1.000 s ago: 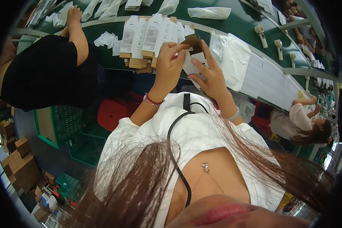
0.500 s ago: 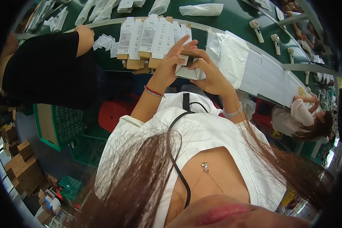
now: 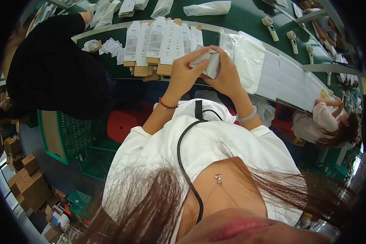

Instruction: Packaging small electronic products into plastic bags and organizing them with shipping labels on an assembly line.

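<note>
Hands point(image 3: 184, 77) hold a pale box point(image 3: 212, 70) — contents hidden.

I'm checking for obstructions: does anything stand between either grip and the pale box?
Nothing visible does. The left grip and right grip both touch the pale box directly.

Reader: Where is light reaching your view?
Author: Window panes point(image 3: 3, 179) are glaring at your lower left rim; your white shirt point(image 3: 232, 136) is reflecting brightly, and the pale box point(image 3: 212, 70) you are holding is showing lit and shaded faces.
Reader: Where are you losing detail?
Author: Shadow is darkening the space beneath your table point(image 3: 211, 38); distant clutter point(image 3: 349, 87) is blurring at far right. Fisheye distortion is bending the pale strip point(image 3: 209, 28) into an arc; black is filling your corners.
</note>
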Available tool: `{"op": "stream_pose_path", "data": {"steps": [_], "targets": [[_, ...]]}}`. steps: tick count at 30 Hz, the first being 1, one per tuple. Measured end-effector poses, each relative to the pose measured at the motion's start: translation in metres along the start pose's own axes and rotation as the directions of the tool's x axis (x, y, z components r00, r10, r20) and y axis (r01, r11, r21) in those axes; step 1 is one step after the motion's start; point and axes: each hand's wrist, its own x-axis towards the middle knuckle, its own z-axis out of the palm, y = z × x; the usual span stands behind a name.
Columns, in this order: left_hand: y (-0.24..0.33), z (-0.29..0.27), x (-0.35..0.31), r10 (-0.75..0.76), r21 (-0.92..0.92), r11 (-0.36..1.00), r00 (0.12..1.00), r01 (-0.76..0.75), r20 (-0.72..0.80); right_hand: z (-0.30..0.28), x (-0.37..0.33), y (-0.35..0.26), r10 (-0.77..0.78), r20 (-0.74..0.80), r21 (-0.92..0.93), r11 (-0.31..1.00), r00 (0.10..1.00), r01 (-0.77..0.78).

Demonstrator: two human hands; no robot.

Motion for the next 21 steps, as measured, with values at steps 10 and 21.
{"op": "stream_pose_path", "data": {"steps": [10, 21], "targets": [[-0.010, -0.003, 0.020, -0.132, -0.086, 0.987, 0.990, 0.137, 0.053, -0.011, 0.006, 0.010, -0.084, 0.004, -0.003, 0.996, 0.996, 0.084], [0.019, 0.011, 0.047, -0.328, -0.147, 0.926, 0.934, 0.347, 0.142, -0.030, 0.031, 0.022, -0.047, 0.047, 0.043, 0.998, 0.998, 0.045]]}}
